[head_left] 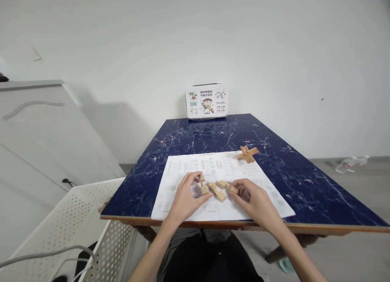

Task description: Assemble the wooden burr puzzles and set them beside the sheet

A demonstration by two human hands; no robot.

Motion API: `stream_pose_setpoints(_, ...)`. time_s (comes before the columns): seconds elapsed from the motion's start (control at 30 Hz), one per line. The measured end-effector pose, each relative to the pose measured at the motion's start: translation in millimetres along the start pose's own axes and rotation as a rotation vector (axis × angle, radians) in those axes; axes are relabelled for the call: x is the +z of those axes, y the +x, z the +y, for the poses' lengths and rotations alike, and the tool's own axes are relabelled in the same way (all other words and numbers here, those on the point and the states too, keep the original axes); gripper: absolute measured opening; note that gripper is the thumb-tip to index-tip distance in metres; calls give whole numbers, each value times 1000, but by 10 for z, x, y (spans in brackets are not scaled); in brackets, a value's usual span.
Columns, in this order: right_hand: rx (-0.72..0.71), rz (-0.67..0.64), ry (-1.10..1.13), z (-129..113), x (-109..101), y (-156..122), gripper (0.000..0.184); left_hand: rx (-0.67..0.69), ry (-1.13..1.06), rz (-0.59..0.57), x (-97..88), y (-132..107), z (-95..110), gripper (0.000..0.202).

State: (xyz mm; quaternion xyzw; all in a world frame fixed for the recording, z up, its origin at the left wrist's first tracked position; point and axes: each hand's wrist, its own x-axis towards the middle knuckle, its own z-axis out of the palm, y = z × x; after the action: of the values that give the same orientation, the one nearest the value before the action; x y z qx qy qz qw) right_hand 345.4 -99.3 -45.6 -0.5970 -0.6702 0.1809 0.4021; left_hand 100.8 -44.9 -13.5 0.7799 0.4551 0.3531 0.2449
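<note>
My left hand (pixel 186 194) rests on a printed paper sheet (pixel 219 168), its thumb and fingers pinched round a small notched wooden block (pixel 203 184). My right hand (pixel 254 200) lies beside it, fingers curled on another wooden block (pixel 229 186). Between the two hands a third wooden piece (pixel 217 191) lies on the sheet, touching or nearly touching the held ones. Farther back, at the sheet's far right corner, sits an assembled wooden cross of pieces (pixel 248 153), away from both hands.
The sheet lies on a dark blue marbled table (pixel 292 172). A white illustrated box (pixel 206 100) stands at the table's far edge against the wall. A white perforated basket (pixel 76 217) stands at the left, a white cabinet (pixel 36 123) behind it.
</note>
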Motion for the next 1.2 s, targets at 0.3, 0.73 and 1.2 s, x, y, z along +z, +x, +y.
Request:
stream_pose_setpoints(0.3, -27, 74, -62, 57, 36, -10, 28, -92, 84, -53, 27, -3, -56, 67)
stream_pose_setpoints(0.73, -384, 201, -283, -189, 171, 4, 12, -23, 76, -42, 45, -27, -92, 63)
stream_pose_setpoints(1.2, -437, 216, -222, -248, 258, -274, 8, -62, 79, -58, 17, -15, -18, 64)
